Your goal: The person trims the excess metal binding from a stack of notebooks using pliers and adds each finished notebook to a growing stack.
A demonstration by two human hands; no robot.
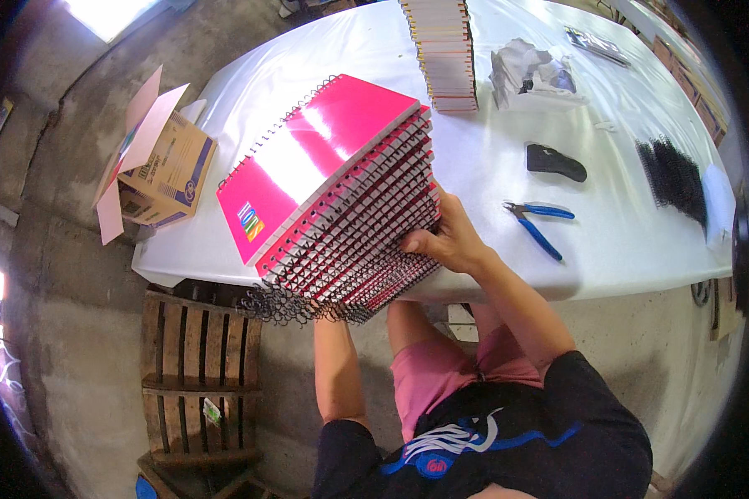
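A thick stack of spiral notebooks [329, 137] with bright pink covers is held tilted above the near edge of the table. Black wire coils run along its sides, and loose coil ends stick out at the lower left. My right hand [453, 233] grips the stack's right side, its thumb pressed on the coiled edges. The left forearm reaches up beneath the stack, which hides my left hand and its fingers.
On the white-covered table [491, 241] lie blue-handled cutting pliers [541, 224], a black pouch-like item [555, 162] and black wire coils [672, 179]. A tall stack of bound books [443, 58] stands at the back. An open cardboard box [171, 166] sits left, a wooden pallet [200, 366] below.
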